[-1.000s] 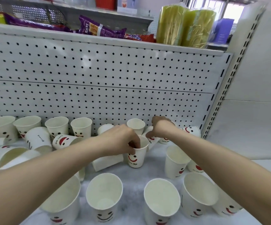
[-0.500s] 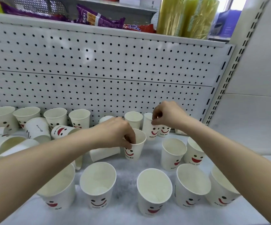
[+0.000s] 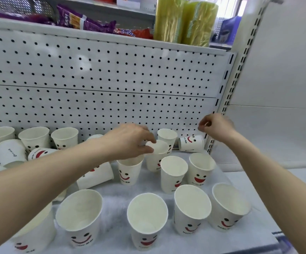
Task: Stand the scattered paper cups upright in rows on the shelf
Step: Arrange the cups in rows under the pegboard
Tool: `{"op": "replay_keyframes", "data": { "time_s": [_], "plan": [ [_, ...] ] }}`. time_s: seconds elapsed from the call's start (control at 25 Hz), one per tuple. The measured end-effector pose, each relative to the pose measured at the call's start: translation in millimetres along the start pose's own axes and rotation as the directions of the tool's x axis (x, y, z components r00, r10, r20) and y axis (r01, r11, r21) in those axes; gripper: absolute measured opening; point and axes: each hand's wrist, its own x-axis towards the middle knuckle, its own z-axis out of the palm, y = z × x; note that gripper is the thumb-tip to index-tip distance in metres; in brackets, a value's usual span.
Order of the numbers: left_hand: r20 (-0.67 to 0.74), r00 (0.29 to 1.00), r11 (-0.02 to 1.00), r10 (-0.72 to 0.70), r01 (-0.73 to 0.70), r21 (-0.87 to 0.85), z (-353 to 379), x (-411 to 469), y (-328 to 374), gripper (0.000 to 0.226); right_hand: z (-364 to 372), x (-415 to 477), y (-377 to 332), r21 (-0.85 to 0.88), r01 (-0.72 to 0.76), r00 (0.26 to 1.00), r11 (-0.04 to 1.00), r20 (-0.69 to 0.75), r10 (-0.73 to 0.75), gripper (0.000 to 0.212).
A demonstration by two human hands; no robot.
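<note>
Reaching across a white shelf (image 3: 115, 197) lined with fleecy cloth, the left grip (image 3: 130, 142), a bare hand, pinches the left rim of a white paper cup with a red smile printed on it (image 3: 155, 161). That cup sits mid-shelf among other upright cups (image 3: 174, 173); whether it rests or is just lifted is unclear. The right grip (image 3: 216, 127) hovers at far right, fingers curled together on nothing, just above a matching cup lying on its side (image 3: 191, 143) by the white pegboard back panel (image 3: 112, 70). These cups look feather-light and thin-walled, likely to crush or topple; the rolled rim, pinched gently, seems the stiffest hold.
</note>
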Motion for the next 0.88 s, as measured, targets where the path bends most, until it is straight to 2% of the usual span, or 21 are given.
{"op": "replay_keyframes", "data": {
  "time_s": [0.08, 0.16, 0.24, 0.32, 0.4, 0.48, 0.56, 0.72, 0.88],
  "plan": [
    [0.014, 0.999, 0.999, 0.04, -0.04, 0.032, 7.7, 19.7, 10.0, 0.037, 15.9, 9.0, 22.1, -0.112, -0.121, 0.986, 0.986, 0.098, 0.132, 0.033],
    [0.038, 0.997, 0.996, 0.073, -0.074, 0.05, 16.8, 33.8, 15.1, 0.039, 31.1, 14.3, 32.0, -0.084, -0.208, 0.952, 0.974, 0.213, 0.222, 0.04],
    [0.069, 0.995, 0.995, 0.077, -0.081, 0.05, 24.4, 41.0, 16.1, 0.039, 40.5, 17.4, 34.2, 0.034, -0.279, 0.93, 0.96, 0.259, 0.261, 0.032],
    [0.085, 0.993, 0.995, 0.087, -0.091, 0.046, 30.4, 42.7, 14.4, 0.037, 43.8, 17.2, 32.2, 0.181, -0.282, 0.939, 0.942, 0.255, 0.232, 0.017],
    [0.099, 0.991, 0.994, 0.088, -0.094, 0.048, 33.9, 41.5, 10.4, 0.034, 39.2, 15.4, 27.1, 0.239, -0.14, 0.978, 0.961, 0.184, 0.097, 0.011],
    [0.106, 0.992, 0.997, 0.063, -0.069, 0.046, 35.3, 38.9, 5.5, 0.032, 30.8, 9.0, 20.9, 0.116, 0.08, 0.99, 0.99, 0.108, -0.092, 0.011],
    [0.112, 0.993, 0.998, 0.046, -0.051, 0.048, 35.9, 36.9, 1.9, 0.031, 21.8, -1.6, 14.3, -0.053, 0.24, 0.965, 0.969, 0.118, -0.233, 0.011],
    [0.118, 0.992, 0.998, 0.048, -0.053, 0.037, 37.4, 33.7, 0.7, 0.03, 21.2, -14.8, 12.1, -0.091, 0.308, 0.929, 0.947, 0.242, -0.279, 0.016],
    [0.059, 0.998, 0.999, 0.028, -0.03, 0.036, 32.4, 30.1, -2.9, 0.03, 33.5, -0.7, 14.2, -0.168, 0.321, 0.937, 0.932, 0.2, -0.286, 0.018]
  ]
}}
